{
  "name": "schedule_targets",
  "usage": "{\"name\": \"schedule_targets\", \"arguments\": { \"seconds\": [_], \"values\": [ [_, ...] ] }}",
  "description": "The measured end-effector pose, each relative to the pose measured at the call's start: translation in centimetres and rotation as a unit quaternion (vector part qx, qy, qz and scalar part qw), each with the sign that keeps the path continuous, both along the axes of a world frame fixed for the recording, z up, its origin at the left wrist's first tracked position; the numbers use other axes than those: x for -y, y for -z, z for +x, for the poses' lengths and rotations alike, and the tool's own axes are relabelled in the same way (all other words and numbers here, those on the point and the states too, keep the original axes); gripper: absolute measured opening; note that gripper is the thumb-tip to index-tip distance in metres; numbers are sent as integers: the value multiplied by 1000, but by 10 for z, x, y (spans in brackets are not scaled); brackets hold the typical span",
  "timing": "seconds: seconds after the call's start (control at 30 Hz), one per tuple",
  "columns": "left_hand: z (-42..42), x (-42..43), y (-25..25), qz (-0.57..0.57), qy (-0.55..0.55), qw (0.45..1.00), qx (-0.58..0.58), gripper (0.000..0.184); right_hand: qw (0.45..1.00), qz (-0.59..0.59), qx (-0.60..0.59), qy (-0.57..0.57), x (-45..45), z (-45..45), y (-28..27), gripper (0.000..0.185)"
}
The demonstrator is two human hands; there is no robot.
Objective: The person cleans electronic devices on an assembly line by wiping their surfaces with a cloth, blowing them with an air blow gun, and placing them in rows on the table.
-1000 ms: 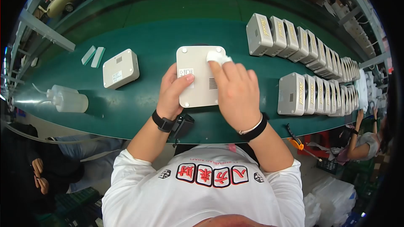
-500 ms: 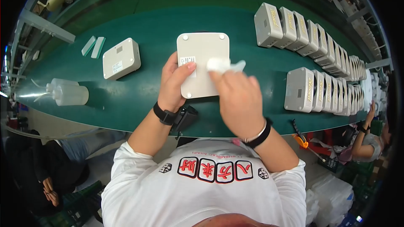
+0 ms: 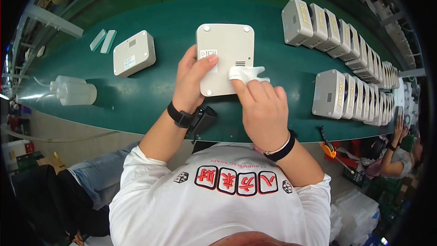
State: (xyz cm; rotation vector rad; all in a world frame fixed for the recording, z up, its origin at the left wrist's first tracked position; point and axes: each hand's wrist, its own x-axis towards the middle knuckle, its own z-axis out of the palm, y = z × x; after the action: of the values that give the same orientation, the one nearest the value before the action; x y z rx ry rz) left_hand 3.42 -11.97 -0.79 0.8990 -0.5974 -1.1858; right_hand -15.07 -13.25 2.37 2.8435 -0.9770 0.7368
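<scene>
Left hand (image 3: 190, 76): we grip the pale box (image 3: 226, 45) by its nine o'clock edge, thumb on the label (image 3: 206, 53);
Right hand (image 3: 265, 108): we pinch a white cloth (image 3: 246, 74) against its face, towards four o'clock;
Second box (image 3: 133, 54): nine o'clock from ours, on the green table (image 3: 273, 50);
Box rows (image 3: 344, 36): we have two, around three o'clock

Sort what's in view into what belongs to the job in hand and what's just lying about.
Job in hand:
- Light-grey box, in the left hand
- White cloth, held against it by the right hand
- Matching box and rows of similar boxes, probably

Seemingly lying about:
- Two green-edged strips
- Plastic bottles, purpose unclear
- Orange-handled tool
</scene>
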Motion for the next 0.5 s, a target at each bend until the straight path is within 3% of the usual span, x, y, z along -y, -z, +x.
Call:
{"name": "schedule_targets", "arguments": {
  "seconds": [0.13,0.27,0.43,0.5],
  "values": [
    [0,0,1,9,0,1000,6,45,997,64,-18,-35,-22,-1,-3,39],
    [2,3,2,6,3,1000,-18,46,999,5,-36,22,0,0,-6,40],
    [8,4,2,-21,43,997,-68,50,989,23,110,94,36,-29,-7,35],
    [10,3,0,-22,49,994,-95,52,977,102,157,105,40,-36,-10,32]
  ]
}}
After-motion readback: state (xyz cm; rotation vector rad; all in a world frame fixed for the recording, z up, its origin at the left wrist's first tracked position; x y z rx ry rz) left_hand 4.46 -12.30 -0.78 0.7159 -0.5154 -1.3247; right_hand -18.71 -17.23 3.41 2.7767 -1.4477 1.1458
